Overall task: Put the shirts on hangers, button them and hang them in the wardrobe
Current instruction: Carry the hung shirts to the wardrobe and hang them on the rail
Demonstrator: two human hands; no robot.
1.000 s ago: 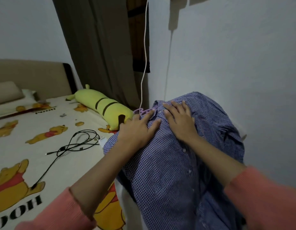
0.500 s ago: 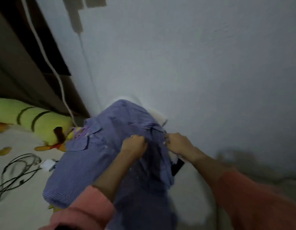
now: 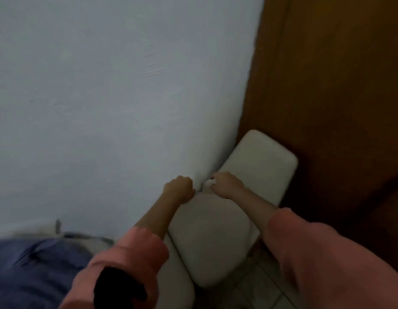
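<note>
Both fists, the left hand (image 3: 179, 188) and right hand (image 3: 226, 184), are curling closed over the white chair (image 3: 216, 237), leaving the blue shirt (image 3: 35, 270) lying far leftward, nearer the left.

Single view only, head-worn wide-angle camera. Looked forward and steeply down along both outstretched arms. Faced pale wall (image 3: 109, 103), wooden panel (image 3: 331, 85) filling right side, wall meeting panel near upper middle. Close range: pink sleeves (image 3: 131, 259) loomed large at bottom edge, left hand (image 3: 179, 189) and right hand (image 3: 226, 185) near frame centre. White padded seat (image 3: 216, 230) lay directly below hands. Tiled floor (image 3: 260, 284) visible at bottom right. Blue shirt (image 3: 33, 268) cut off at bottom-left corner. Whole picture blurred, straight edges bowed by lens. No second view to share scene.
</note>
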